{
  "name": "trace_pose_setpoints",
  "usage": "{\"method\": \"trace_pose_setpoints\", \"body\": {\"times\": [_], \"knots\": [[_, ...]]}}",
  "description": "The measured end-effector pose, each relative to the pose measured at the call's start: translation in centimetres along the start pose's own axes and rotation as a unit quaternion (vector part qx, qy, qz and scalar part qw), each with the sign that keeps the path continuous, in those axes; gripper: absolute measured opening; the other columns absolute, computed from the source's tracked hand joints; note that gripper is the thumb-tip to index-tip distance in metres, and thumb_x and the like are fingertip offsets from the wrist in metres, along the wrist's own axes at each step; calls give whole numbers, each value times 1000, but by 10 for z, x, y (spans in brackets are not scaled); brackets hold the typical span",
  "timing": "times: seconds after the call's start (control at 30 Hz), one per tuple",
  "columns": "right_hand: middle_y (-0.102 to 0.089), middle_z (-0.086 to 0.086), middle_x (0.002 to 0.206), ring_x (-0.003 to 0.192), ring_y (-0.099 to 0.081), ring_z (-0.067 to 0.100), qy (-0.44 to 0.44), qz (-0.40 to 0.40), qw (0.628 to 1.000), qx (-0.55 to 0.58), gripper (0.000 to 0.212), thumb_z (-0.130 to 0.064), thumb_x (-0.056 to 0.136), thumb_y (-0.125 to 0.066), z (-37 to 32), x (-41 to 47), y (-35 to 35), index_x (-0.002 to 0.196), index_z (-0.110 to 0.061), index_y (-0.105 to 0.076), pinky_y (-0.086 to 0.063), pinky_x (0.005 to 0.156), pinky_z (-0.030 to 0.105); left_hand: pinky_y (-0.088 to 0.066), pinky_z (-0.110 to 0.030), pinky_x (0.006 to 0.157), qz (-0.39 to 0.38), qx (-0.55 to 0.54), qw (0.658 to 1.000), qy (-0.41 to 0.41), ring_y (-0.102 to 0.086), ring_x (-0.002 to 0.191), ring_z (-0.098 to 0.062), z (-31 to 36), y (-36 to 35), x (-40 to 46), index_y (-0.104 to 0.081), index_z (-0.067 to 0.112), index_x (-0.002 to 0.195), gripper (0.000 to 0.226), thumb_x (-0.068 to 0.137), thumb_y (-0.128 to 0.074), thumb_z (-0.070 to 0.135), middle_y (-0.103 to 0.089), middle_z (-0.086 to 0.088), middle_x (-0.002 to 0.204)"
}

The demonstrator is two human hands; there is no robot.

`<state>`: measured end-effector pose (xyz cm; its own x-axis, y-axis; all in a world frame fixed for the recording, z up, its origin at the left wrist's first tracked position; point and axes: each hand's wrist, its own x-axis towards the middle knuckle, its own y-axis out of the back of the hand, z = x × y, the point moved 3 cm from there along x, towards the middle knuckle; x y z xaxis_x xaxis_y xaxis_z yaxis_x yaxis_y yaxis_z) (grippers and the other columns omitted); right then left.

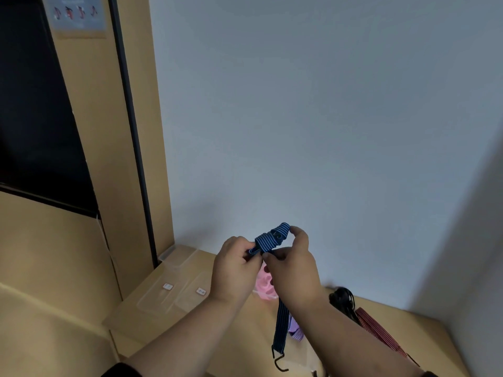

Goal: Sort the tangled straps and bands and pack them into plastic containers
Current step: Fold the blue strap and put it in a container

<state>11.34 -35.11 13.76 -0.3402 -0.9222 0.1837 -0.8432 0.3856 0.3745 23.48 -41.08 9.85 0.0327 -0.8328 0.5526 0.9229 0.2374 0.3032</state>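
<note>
Both hands are raised above the tabletop (424, 326), closed on a blue striped strap (268, 239): the left hand (234, 263) pinches its folded end, the right hand (292, 263) grips the loop between thumb and forefinger. The strap's free length hangs between the forearms to a dark hook (280, 361). Clear plastic containers (163, 292) lie at left, seemingly empty.

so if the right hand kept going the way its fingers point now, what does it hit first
Probably the blue striped strap it already pinches, then the left hand just beyond; the right hand points up and left toward both. Depth is hard to judge from one view.
</note>
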Motion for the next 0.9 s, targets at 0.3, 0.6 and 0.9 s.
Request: {"method": "trace_pose_setpoints", "body": {"times": [0.3, 0.6, 0.9], "knots": [[-71, 0, 72, 65, -69, 13, -19, 12, 998, 58, 70, -37, 90, -71, 3, -1, -4, 145, -28, -29, -60, 67, 42, -43, -14, 66, -24, 58, 986, -153, -55, 78, -2, -9, 2, -7, -65, 18, 88, 19, 81, -62, 1, -48, 12, 90], [-74, -3, 83, 68, -70, 6, 3, 0, 997, 75, 58, -24, 95, -67, 8, 9, -3, 137, -38, -30, -51, 59, 22, -61, -46, 74, -127, -364, 887, 256, -68, 70, -29, -13, 4, -11, -67, 6, 109, 17, 99, -54, 2, -68, -20, 89], [-70, -4, 84, 64, -66, 6, 26, -38, 999, 17, 70, -21, 96, -65, 11, 12, -9, 148, -40, -22, -52, 60, 21, -58, -50, 89, -159, -353, 896, 217, -72, 94, -36, -14, -1, -5, -74, 4, 105, 18, 96, -59, -1, -73, -25, 101]]}}
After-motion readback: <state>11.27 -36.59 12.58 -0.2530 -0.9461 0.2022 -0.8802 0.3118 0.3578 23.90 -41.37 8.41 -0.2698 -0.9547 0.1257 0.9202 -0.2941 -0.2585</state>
